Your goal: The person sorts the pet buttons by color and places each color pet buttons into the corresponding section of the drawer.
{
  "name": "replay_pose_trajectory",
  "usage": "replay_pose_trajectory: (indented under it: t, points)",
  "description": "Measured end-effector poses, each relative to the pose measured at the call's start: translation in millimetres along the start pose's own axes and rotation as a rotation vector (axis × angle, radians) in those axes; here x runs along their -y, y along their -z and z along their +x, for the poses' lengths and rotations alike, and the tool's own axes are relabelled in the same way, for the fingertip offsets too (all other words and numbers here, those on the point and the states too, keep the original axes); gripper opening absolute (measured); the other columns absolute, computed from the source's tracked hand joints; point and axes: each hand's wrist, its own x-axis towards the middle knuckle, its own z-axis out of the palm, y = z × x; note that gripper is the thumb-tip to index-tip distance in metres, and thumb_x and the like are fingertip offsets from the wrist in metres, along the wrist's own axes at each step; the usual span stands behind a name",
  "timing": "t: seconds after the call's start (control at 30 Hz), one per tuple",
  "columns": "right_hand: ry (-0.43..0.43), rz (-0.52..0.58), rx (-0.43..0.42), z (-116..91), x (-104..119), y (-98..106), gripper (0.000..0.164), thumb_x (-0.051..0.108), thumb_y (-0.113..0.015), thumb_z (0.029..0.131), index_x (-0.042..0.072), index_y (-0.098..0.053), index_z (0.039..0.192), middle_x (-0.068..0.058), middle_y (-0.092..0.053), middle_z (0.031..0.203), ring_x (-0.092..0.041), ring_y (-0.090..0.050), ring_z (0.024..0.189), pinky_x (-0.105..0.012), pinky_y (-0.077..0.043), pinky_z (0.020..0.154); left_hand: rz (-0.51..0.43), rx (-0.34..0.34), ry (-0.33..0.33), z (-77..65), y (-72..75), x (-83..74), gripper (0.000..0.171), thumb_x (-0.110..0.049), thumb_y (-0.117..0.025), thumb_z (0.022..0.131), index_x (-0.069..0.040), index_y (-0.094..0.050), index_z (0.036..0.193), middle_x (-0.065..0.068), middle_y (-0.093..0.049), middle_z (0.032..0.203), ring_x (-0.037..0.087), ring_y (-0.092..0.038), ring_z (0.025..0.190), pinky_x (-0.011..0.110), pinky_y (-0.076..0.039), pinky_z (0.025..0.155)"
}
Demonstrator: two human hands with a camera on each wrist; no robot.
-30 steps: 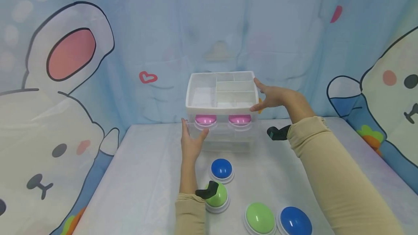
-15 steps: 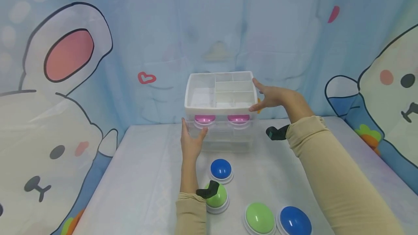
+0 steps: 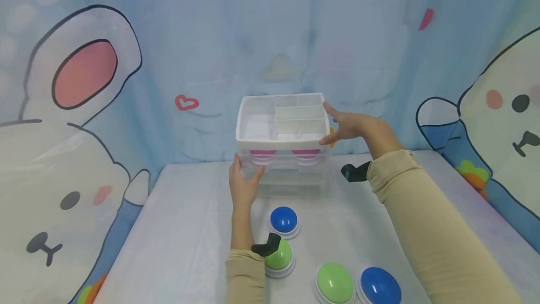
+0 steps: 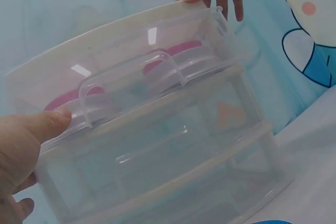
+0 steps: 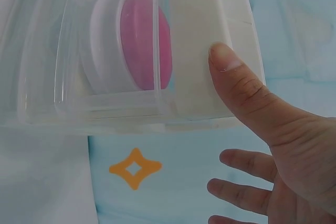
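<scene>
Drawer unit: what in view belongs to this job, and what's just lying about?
Seemingly in the job:
drawer unit
two pink domes inside
left hand
right hand

Seemingly lying about, perhaps for later:
two blue domes
two green domes

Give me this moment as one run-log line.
left hand: thumb on top drawer front; right hand: thumb on white tray edge; top drawer: two pink domes inside; table: two blue domes, two green domes

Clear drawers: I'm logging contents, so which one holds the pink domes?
The top drawer, directly under the white compartment tray: the pink domes show through its front, while none shows in the drawers below.
</scene>
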Motion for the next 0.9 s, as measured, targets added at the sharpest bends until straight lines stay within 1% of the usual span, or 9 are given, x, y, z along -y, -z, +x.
replay_pose_trajectory:
  t: [0.13, 0.27, 0.43, 0.6, 0.73, 0.9]
  points:
    - [0.0, 0.001, -0.005, 1.4, 1.7, -0.4, 0.124, 0.056, -0.073, 0.074, 0.027, 0.02, 0.149, -0.024, -0.005, 0.158, -0.049, -0.008, 0.142, -0.074, -0.014, 0.105, 0.028, -0.011, -0.004, 1.2, 1.4, 1.0, 0.09, -0.044, -0.072, 0.081, -0.004, -0.028, 0.148, 0.018, -0.04, 0.144, 0.034, -0.038, 0.136, 0.05, -0.03, 0.114]
    - [-0.008, -0.009, -0.005, 0.7, 1.4, -0.9, 0.125, 0.057, -0.073, 0.073, 0.026, 0.02, 0.149, -0.024, -0.003, 0.158, -0.049, -0.008, 0.142, -0.074, -0.015, 0.105, 0.035, -0.02, -0.007, 1.0, 0.1, 2.0, 0.089, -0.044, -0.072, 0.081, -0.004, -0.029, 0.148, 0.018, -0.041, 0.141, 0.034, -0.039, 0.134, 0.049, -0.031, 0.113]
    - [0.0, -0.029, 0.001, 1.7, 3.1, -0.4, 0.125, 0.059, -0.072, 0.073, 0.026, 0.022, 0.149, -0.024, 0.0, 0.158, -0.049, -0.008, 0.142, -0.073, -0.015, 0.106, 0.043, -0.068, -0.028, 1.9, -2.2, 2.8, 0.085, -0.039, -0.072, 0.082, -0.003, -0.031, 0.147, 0.018, -0.042, 0.138, 0.033, -0.042, 0.131, 0.046, -0.032, 0.113]
    - [0.006, -0.04, 0.0, 1.8, 7.0, 0.0, 0.124, 0.059, -0.072, 0.073, 0.026, 0.021, 0.149, -0.024, -0.001, 0.158, -0.049, -0.008, 0.142, -0.072, -0.015, 0.107, 0.056, -0.099, -0.01, 2.6, -4.6, 3.9, 0.081, -0.038, -0.07, 0.084, -0.007, -0.031, 0.147, 0.015, -0.042, 0.138, 0.031, -0.042, 0.131, 0.046, -0.034, 0.112]
    - [0.001, -0.044, 0.002, 2.0, 7.7, 0.0, 0.123, 0.057, -0.071, 0.075, 0.026, 0.021, 0.149, -0.024, -0.001, 0.158, -0.049, -0.008, 0.142, -0.072, -0.016, 0.107, 0.044, -0.119, -0.004, 2.2, -6.1, 4.6, 0.078, -0.037, -0.07, 0.084, -0.008, -0.033, 0.147, 0.014, -0.043, 0.137, 0.03, -0.043, 0.13, 0.045, -0.036, 0.111]
    - [0.003, -0.045, 0.009, 2.7, 7.5, -0.2, 0.122, 0.056, -0.071, 0.076, 0.025, 0.022, 0.149, -0.024, -0.001, 0.157, -0.05, -0.008, 0.142, -0.072, -0.016, 0.107, 0.016, -0.143, -0.027, 1.3, -8.4, 6.4, 0.075, -0.034, -0.07, 0.084, -0.007, -0.035, 0.145, 0.015, -0.044, 0.135, 0.031, -0.045, 0.128, 0.046, -0.037, 0.11]
